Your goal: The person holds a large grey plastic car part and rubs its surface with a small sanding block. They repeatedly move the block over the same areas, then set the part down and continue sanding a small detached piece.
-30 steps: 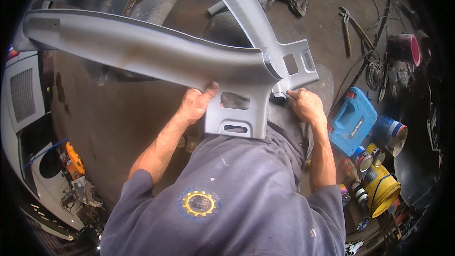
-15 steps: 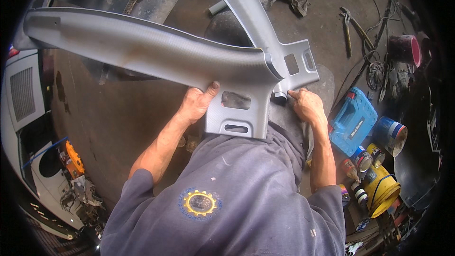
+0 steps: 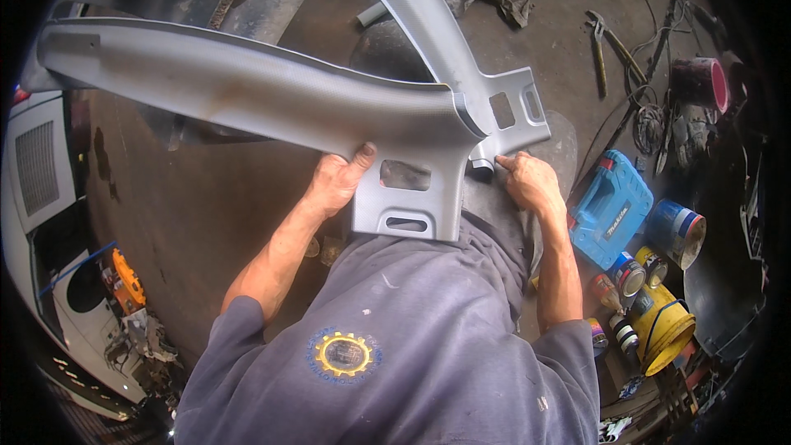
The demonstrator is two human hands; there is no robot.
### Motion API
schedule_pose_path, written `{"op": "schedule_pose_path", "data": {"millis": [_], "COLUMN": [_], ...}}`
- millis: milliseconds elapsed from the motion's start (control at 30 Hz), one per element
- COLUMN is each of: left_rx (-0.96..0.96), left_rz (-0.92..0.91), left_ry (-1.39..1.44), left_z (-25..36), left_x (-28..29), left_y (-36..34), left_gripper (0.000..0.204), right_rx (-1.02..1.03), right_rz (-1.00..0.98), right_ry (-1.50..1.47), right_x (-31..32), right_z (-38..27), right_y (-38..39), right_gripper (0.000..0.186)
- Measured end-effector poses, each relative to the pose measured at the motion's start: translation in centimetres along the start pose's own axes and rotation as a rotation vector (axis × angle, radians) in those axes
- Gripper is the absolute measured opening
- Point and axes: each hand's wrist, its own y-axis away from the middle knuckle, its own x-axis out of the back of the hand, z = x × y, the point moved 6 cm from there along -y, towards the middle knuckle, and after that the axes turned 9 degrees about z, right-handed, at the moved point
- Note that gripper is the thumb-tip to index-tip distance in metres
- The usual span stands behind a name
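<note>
A long grey moulded trim panel (image 3: 255, 86) stretches from the far left to my lap, where its wide end has a squarish cutout and a narrower slot. My left hand (image 3: 336, 183) is closed on the edge of this end, its thumb on top and the other fingers partly hidden behind. Behind it a second, similar grey trim panel (image 3: 428, 21) curves up toward the far edge, with two cutouts in its near end. At that end's lower corner, my right hand (image 3: 531, 181) grips the panel with curled fingers. The two panels cross near the middle.
On the right lie a blue tool case (image 3: 614, 210), several paint cans, a yellow bucket (image 3: 663, 334) and a pinkish-red container (image 3: 700, 85). Pliers-like tools (image 3: 610, 49) and cables lie on the floor farther off. At left stands a white vehicle part (image 3: 37, 161) with a grille.
</note>
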Motion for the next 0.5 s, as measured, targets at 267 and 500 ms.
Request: {"op": "schedule_pose_path", "data": {"millis": [267,500], "left_rx": [-0.024,-0.059], "left_rz": [-0.015,-0.024], "left_ry": [0.02,0.043], "left_z": [0.3,0.4], "left_x": [-0.2,-0.4], "left_y": [0.1,-0.1], "left_gripper": [0.06,0.059], "right_rx": [-0.002,0.288], "right_rz": [0.179,0.125], "right_ry": [-0.093,-0.119], "right_x": [6.4,8.5], "right_z": [-4.1,-11.8], "right_y": [2.8,4.5], "right_gripper": [0.047,0.052]}}
